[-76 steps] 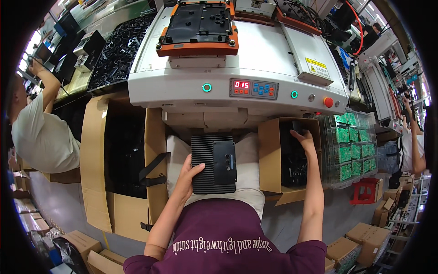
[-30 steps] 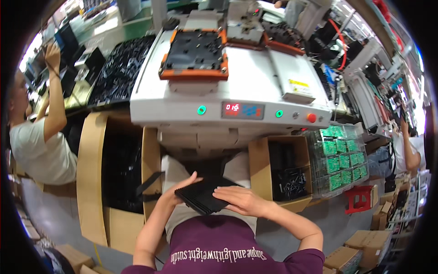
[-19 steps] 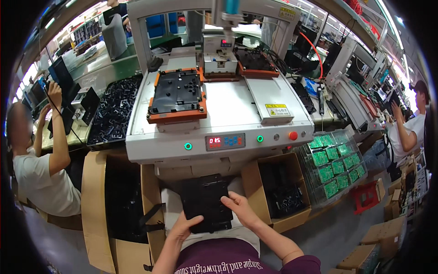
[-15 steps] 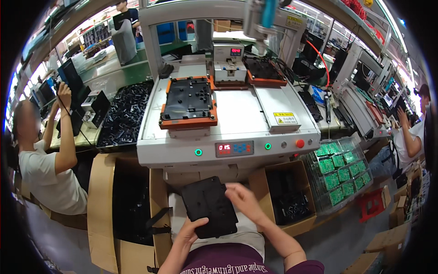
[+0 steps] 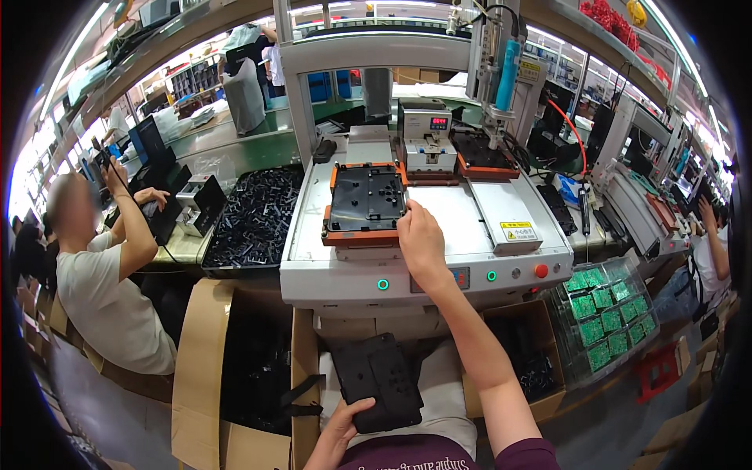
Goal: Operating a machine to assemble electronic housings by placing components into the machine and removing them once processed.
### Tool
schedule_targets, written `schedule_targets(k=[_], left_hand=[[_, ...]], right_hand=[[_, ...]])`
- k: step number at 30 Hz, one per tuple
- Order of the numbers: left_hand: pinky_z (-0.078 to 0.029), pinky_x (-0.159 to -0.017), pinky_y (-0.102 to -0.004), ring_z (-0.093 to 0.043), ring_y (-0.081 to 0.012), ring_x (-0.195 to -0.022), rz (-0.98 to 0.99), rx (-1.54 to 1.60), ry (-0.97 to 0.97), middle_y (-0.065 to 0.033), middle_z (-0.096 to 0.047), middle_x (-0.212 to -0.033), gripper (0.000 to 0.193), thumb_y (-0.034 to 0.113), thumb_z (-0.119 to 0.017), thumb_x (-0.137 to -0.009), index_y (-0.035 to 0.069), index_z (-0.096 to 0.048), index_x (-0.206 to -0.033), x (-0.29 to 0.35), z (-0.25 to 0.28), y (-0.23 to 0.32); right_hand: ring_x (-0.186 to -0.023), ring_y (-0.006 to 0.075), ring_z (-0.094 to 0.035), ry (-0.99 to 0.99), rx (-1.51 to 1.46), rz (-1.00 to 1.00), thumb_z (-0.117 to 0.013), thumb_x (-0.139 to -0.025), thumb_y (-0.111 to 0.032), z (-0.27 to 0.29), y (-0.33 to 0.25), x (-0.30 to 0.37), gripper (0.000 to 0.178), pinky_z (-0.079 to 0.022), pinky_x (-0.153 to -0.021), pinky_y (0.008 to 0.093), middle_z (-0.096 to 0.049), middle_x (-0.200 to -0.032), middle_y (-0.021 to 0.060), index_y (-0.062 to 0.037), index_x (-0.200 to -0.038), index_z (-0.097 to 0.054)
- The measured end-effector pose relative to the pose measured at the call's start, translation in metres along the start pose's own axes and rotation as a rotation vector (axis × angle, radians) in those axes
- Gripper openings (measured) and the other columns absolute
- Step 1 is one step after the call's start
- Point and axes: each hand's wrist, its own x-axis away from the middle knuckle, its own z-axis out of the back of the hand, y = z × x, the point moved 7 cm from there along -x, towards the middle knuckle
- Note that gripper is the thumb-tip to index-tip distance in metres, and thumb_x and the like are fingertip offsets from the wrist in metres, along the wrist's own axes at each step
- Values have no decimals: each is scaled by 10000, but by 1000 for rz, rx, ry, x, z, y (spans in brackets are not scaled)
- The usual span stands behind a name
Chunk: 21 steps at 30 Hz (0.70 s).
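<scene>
Low in front of me, my left hand (image 5: 342, 427) grips a black plastic panel (image 5: 380, 384) by its lower left edge, thumb on top. The panel has cut corners and small raised features. Reaching forward over the white benchtop machine (image 5: 446, 207), my right hand (image 5: 423, 241) is at the right edge of an orange fixture (image 5: 360, 237). A second black panel (image 5: 364, 197) lies flat in that fixture. The right fingers are curled together at its edge; whatever they pinch is hidden.
Behind stands a second orange fixture (image 5: 487, 168) under a blue-barrelled dispensing head (image 5: 507, 76). Open cardboard boxes (image 5: 202, 368) flank my lap. A tray of black parts (image 5: 254, 219) lies left, green circuit boards (image 5: 609, 319) right. A co-worker (image 5: 110, 274) sits at left.
My right hand has moved from beside the held panel up to the fixture's right edge. The left hand still holds its panel. The view has shifted; the dispensing head appears lower over the rear fixture.
</scene>
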Motion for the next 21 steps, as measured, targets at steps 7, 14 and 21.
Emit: schedule_targets(k=[7,14,21], left_hand=[[-468,-983,-376,-565,-274,-1146,-1,-5,-19,-164,-548,-1258,687,24,-710,-738,-34,-403,-1350,6,14,1],[-496,-958,-378,-585,-274,-1121,6,-31,25,-172,-554,-1251,677,16,-684,-746,-40,-394,-1355,14,-5,6],[-470,-987,-369,-563,-271,-1143,-18,-22,190,-101,-587,-1238,624,25,-657,-759,70,-464,-1351,12,44,-2]], right_hand=[[-890,351,-606,-288,148,-147,-498,-889,-240,-25,36,-46,306,-486,-790,412,-631,-971,192,40,-940,-610],[-866,157,-621,-20,-710,-283,-691,-826,-169,-9,4,-54,463,-486,-810,280,-670,-996,139,51,-1168,-470],[-909,52,-542,182,-943,-270,-609,-901,-151,118,26,-41,383,-428,-815,196,-601,-1027,15,15,-1239,-542]])
